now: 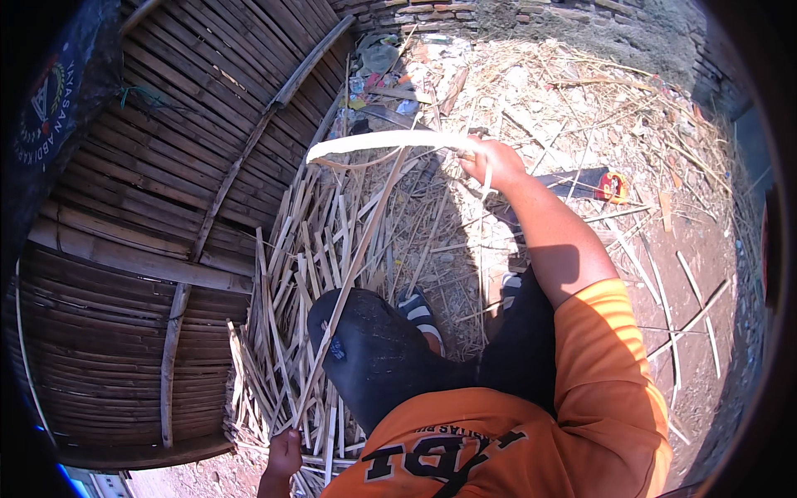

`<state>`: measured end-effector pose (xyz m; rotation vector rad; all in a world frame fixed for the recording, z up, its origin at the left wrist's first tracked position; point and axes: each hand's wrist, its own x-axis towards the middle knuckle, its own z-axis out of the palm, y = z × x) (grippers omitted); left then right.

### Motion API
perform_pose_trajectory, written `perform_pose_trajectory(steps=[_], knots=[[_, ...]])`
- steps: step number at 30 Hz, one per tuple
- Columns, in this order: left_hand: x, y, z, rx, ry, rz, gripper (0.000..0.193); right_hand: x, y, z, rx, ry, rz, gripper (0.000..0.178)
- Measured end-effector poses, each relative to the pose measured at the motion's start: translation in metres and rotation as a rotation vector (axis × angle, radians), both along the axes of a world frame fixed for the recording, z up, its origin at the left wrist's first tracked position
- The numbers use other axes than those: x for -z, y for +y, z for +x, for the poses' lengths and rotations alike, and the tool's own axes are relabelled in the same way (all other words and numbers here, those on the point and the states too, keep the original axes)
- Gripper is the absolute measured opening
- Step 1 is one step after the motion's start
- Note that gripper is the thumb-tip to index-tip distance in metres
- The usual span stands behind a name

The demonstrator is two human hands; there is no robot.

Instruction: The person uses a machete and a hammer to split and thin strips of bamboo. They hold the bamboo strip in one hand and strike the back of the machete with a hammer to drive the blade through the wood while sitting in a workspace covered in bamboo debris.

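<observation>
At the lower left, my left hand [285,452] is closed near the bottom end of a long bamboo strip [353,270]. The strip slants up past my knee, and its upper end meets a broad pale curved strip [386,141]. My right hand [491,163], arm stretched forward, grips the right end of that curved piece. Sun glare washes out its surface, so its material is hard to tell. A thin pale sliver [487,178] hangs by my right fingers, and a small dark bit shows above them.
Many split bamboo strips [290,282] lie heaped along a bamboo-slat wall [191,166] on the left. A dark flat tool with a red-orange end [613,187] lies right of my forearm. Shavings and litter [531,83] spread toward a brick wall [573,17].
</observation>
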<state>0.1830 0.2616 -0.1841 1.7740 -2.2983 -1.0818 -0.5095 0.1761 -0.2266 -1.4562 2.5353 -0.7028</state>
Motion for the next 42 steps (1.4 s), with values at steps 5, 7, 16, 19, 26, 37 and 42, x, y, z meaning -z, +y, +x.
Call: perform_pose_trajectory(steps=[5, 7, 16, 19, 26, 37, 42], knots=[[0.021, -0.005, 0.011, 0.006, 0.168, 0.079, 0.053, 0.009, -0.004, 0.006, -0.088, -0.314, -0.197, 0.044], [0.027, -0.001, 0.015, -0.003, 0.171, 0.076, 0.054, 0.005, -0.002, 0.012, -0.024, -0.239, -0.133, 0.044], [0.030, 0.004, 0.021, -0.083, 0.161, 0.153, 0.052, 0.007, -0.013, 0.024, -0.103, -0.365, -0.257, 0.046], [0.019, 0.007, 0.008, -0.128, 0.210, 0.224, 0.049, 0.011, -0.014, 0.036, -0.116, -0.439, -0.272, 0.046], [0.018, 0.007, 0.003, -0.218, 0.242, 0.288, 0.047, -0.018, 0.004, 0.079, -0.660, 0.244, -0.062, 0.035], [0.048, 0.012, 0.061, 0.027, 0.194, 0.001, 0.053, 0.089, 0.024, -0.105, 0.523, -0.371, -0.105, 0.060], [0.042, 0.013, 0.032, -0.013, 0.206, 0.096, 0.057, 0.074, 0.024, -0.097, 0.477, -0.465, -0.273, 0.058]])
